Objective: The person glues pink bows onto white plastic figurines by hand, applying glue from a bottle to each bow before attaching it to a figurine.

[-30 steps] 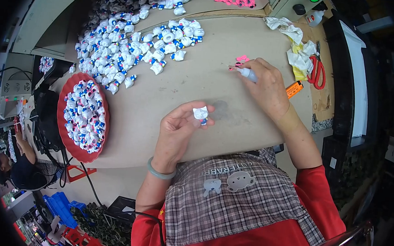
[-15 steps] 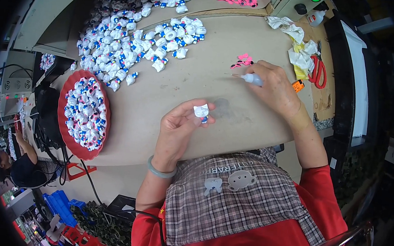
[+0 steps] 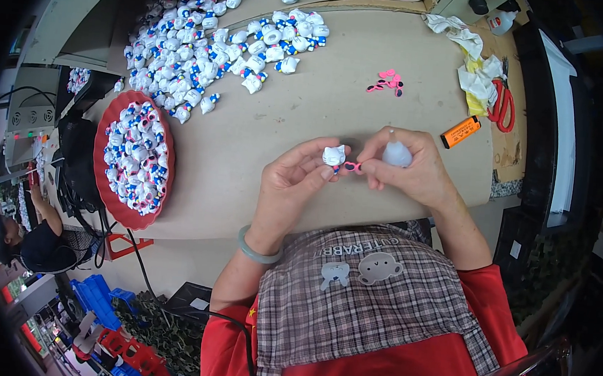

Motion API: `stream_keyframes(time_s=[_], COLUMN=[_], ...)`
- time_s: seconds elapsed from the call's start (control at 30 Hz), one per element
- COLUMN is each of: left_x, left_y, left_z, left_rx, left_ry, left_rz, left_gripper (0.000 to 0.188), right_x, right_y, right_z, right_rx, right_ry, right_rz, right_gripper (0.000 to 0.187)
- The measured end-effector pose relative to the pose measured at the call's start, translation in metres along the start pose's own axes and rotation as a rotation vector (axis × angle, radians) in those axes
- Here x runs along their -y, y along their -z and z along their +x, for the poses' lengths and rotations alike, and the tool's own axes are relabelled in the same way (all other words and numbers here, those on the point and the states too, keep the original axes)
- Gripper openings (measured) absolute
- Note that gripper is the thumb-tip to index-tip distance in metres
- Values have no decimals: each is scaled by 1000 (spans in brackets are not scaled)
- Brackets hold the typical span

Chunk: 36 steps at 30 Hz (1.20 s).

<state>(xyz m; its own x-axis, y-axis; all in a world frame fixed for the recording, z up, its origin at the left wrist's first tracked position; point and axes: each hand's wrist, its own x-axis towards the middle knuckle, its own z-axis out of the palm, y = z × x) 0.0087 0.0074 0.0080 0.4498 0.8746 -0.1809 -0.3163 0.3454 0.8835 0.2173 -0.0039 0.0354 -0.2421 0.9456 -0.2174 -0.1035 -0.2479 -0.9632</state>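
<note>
Pinched in the fingers of my left hand [image 3: 290, 177] is a small white cat-head figurine [image 3: 333, 155] with a bit of blue below it. Close on its right, my right hand [image 3: 425, 174] holds tiny pink toy sunglasses [image 3: 352, 167] with dark lenses between thumb and fingertip. The same hand keeps a translucent squeeze bottle [image 3: 397, 155] with a thin tip against its fingers. The glasses are at the figurine's lower edge; whether they touch it I cannot tell. More pink glasses [image 3: 391, 82] lie in a small pile farther back on the table.
Many similar figurines [image 3: 191, 61] cover the back left of the table [image 3: 245, 198]. A red scalloped bowl [image 3: 163, 199] at left holds others. At right lie an orange block-shaped thing [image 3: 460, 132], red-handled scissors [image 3: 504, 108] and crumpled paper [image 3: 480, 82]. A co-worker [image 3: 36, 232] sits far left.
My right hand has come from the pink pile toward the figurine, now with pink glasses in its fingers and the bottle tipped upward. My left hand has moved slightly right and up.
</note>
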Motion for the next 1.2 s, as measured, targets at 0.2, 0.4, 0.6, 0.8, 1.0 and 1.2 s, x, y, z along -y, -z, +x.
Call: stream_keyframes(time_s=[0.2,0.4,0.6,0.8,1.0,1.2], left_x=[-2,1,3,2,6,6], left_y=[-4,-4,0,-5,-9,-9], left_z=[-3,-3,-2,-1,-3,-4], left_rx=[13,21,39,0,-53,-19], left_ry=[-7,-26,-82,-170,-173,-179], left_rz=[31,61,180,415,336,202], left_gripper=[37,36,34,31,27,27], right_x=[-3,-5,-9,-9,-14,-19], right_y=[-10,-13,-9,-17,-27,-25], right_z=[2,2,5,2,-1,-1], right_rx=[-6,-44,-65,-173,-287,-290], right_ry=[25,27,185,286,237,222], right_rz=[-70,-128,-417,-610,-515,-438], right_gripper=[6,6,10,16,19,21])
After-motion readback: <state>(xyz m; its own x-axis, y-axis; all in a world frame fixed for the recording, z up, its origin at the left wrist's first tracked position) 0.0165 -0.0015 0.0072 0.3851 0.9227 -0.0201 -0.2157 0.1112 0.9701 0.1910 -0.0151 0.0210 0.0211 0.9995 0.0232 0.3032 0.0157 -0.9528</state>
